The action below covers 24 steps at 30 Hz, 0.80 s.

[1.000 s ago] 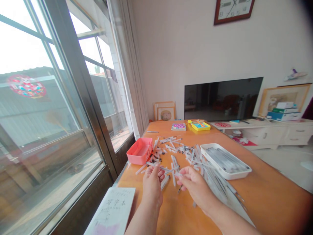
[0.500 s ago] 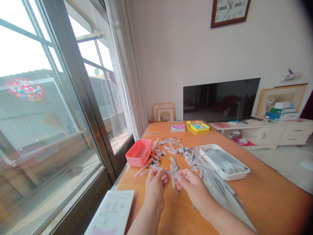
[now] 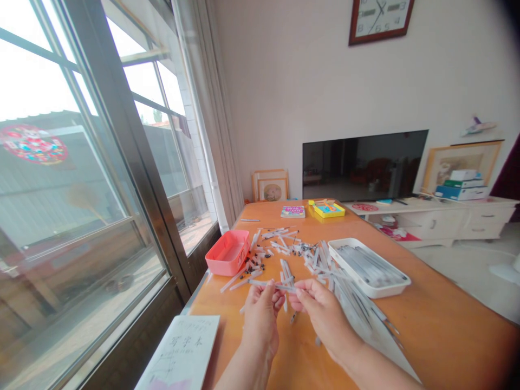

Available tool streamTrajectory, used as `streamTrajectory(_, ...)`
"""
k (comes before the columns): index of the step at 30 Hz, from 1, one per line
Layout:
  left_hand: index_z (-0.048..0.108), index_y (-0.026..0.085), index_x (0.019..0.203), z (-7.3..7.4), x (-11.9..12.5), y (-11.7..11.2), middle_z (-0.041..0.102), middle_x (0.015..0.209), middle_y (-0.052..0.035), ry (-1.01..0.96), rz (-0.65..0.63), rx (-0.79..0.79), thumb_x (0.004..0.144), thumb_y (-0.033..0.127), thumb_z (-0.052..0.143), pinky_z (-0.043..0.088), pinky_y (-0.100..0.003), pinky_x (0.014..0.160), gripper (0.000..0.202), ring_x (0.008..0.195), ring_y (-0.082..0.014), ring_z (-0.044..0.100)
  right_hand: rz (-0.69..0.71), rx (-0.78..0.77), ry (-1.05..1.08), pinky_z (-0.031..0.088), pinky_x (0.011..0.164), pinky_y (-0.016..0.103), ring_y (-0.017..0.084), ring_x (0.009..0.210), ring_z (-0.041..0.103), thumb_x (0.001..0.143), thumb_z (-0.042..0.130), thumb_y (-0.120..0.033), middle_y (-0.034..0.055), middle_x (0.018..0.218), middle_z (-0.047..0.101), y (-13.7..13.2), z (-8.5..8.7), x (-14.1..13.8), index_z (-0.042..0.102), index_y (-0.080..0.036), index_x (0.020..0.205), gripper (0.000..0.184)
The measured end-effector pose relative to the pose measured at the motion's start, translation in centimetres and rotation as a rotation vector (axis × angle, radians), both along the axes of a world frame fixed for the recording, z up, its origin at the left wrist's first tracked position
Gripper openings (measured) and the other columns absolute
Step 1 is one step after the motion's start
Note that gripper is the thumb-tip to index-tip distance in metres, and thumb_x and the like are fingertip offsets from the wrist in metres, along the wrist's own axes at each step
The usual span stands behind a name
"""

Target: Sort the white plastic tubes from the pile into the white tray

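Note:
My left hand [image 3: 262, 314] and my right hand [image 3: 320, 309] are close together over the near part of the table, both with fingers closed. Between them they hold a thin, translucent pen [image 3: 286, 288] almost level. My left thumb and fingers pinch it near its middle, and one end sticks out to the left. The right fingertips grip its other end and partly hide it. Just beyond lies a small bunch of clear pen barrels [image 3: 286, 269]. A loose heap of pen parts [image 3: 320, 260] with small black pieces spreads farther back.
A red plastic box [image 3: 222, 265] stands left of the heap. To the right, a white tray [image 3: 400, 286] holds many thin refills. A paper notebook [image 3: 182, 346] lies at the near left, by the window. A booklet [image 3: 293, 212] and a yellow box [image 3: 331, 213] sit at the far end.
The view has turned slightly right. Both hands keep their hold on the pen and have shifted only a little; more of its left end now shows beyond my left hand.

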<state>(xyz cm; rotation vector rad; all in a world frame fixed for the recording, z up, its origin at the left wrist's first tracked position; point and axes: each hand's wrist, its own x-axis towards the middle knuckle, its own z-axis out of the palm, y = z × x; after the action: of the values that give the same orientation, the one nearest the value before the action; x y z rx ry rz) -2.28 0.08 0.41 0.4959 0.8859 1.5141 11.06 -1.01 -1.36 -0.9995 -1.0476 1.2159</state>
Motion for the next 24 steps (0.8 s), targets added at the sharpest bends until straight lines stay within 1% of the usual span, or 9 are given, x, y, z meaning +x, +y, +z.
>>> streamTrajectory(7,0.055,0.018,0.086,-0.1,0.2,-0.1,0.071,0.079,-0.0046,-0.032,-0.011,-0.016,0.078,0.024,0.084,0.057,-0.023,0.069,0.03,0.069,-0.0129,0.07,-0.007,-0.018,-0.01,0.059,0.088,0.043,0.029,0.098,0.074,0.082,0.074,-0.061,0.0105,0.097,0.077,0.0,0.0,0.2,0.067,-0.018,0.099,0.047)
streamTrajectory(12,0.057,0.018,0.087,0.2,0.4,-0.2,0.071,0.079,-0.0049,-0.045,-0.012,-0.027,0.08,0.021,0.082,0.058,-0.022,0.067,0.026,0.069,-0.0128,0.07,-0.005,-0.023,-0.002,0.06,0.087,0.043,0.028,0.097,0.074,0.082,0.075,-0.06,0.0112,0.097,0.078,-0.1,0.4,0.4,0.067,-0.017,0.1,0.047)
streamTrajectory(18,0.058,0.018,0.088,0.4,0.5,-0.3,0.07,0.077,-0.0043,-0.023,-0.043,-0.036,0.083,0.022,0.08,0.057,-0.02,0.064,0.023,0.066,-0.0119,0.069,0.024,-0.034,-0.012,0.059,0.089,0.044,0.026,0.093,0.074,0.084,0.073,-0.058,0.011,0.098,0.078,-0.3,1.0,0.6,0.066,-0.017,0.1,0.044)
streamTrajectory(24,0.057,0.018,0.089,0.4,0.5,-0.3,0.069,0.08,-0.0042,-0.01,-0.072,-0.024,0.082,0.027,0.082,0.057,-0.021,0.068,0.027,0.07,-0.0117,0.069,0.042,-0.056,-0.023,0.059,0.09,0.043,0.026,0.094,0.074,0.083,0.074,-0.058,0.0099,0.098,0.077,-0.1,1.0,0.9,0.065,-0.018,0.1,0.044)
